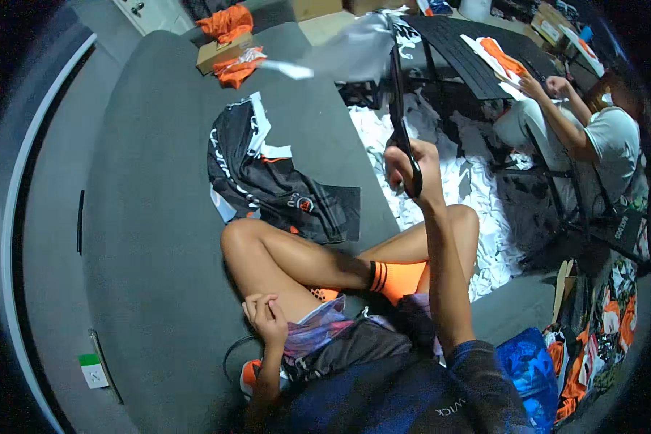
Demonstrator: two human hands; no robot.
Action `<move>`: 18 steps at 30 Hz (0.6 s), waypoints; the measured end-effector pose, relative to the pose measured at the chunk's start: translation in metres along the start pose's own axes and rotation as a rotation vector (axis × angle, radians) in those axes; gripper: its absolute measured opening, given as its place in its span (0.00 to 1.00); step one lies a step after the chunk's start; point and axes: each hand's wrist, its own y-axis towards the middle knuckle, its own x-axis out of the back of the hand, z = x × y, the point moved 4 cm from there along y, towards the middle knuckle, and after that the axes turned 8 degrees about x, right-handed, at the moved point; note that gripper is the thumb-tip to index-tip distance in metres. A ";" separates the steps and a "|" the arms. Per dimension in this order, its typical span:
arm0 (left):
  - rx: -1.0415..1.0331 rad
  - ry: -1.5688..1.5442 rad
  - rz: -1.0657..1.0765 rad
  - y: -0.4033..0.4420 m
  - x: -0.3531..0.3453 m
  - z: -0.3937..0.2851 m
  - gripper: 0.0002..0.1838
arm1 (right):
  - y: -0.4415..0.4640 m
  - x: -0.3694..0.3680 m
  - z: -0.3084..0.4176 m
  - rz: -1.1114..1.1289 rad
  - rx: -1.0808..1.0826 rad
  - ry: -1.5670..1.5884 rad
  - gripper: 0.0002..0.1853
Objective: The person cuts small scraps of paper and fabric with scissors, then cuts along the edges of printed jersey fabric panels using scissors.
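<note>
My right hand [416, 170] is raised in front of me, its fingers wrapped round the black handle of long scissors [398, 101]. The blades point up and away, and a blurred pale sheet [351, 50] shows beside their far end; whether they touch is unclear. My left hand [266, 317] rests on my thigh with its fingers curled; if it holds anything, that is hidden. A black garment [253, 173] with white lettering and orange details lies crumpled on the grey surface [159, 181] beyond my crossed legs.
Orange cloth [226, 24] and a cardboard box [224, 52] sit at the far edge. White scraps [484, 217] cover the floor at right. Another person [611, 145] sits at a black table [448, 43], handling orange cloth. A blue bag [529, 372] and piled fabrics [575, 369] are at lower right.
</note>
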 end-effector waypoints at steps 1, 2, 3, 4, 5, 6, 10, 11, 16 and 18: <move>-0.011 0.010 -0.007 0.001 -0.001 -0.001 0.04 | -0.008 0.004 -0.003 0.020 -0.037 0.009 0.22; -0.020 0.022 -0.014 0.001 -0.001 -0.001 0.04 | -0.017 0.007 -0.007 0.042 -0.075 0.020 0.22; -0.027 0.038 -0.024 0.001 0.000 -0.002 0.04 | -0.026 0.009 -0.011 0.039 -0.078 0.021 0.22; -0.027 0.041 -0.023 0.002 0.001 -0.001 0.04 | -0.035 0.010 -0.017 0.039 -0.121 0.075 0.21; -0.011 0.044 -0.002 0.003 0.001 0.000 0.04 | -0.043 0.010 -0.022 0.040 -0.163 0.129 0.20; 0.005 0.048 0.019 0.005 0.000 0.001 0.04 | -0.052 0.010 -0.025 0.041 -0.205 0.183 0.19; 0.270 -0.485 0.163 0.033 -0.013 -0.017 0.06 | -0.086 0.004 -0.016 0.082 -0.199 0.125 0.18; 0.232 -0.520 0.241 0.047 -0.020 -0.034 0.09 | -0.092 0.004 -0.011 0.084 -0.195 0.124 0.18; -0.280 -0.844 0.246 0.140 -0.056 -0.158 0.24 | -0.121 0.000 0.018 0.187 -0.145 0.417 0.20; -0.283 -0.927 0.435 0.157 -0.103 -0.171 0.23 | -0.132 0.004 0.024 0.169 -0.152 0.459 0.21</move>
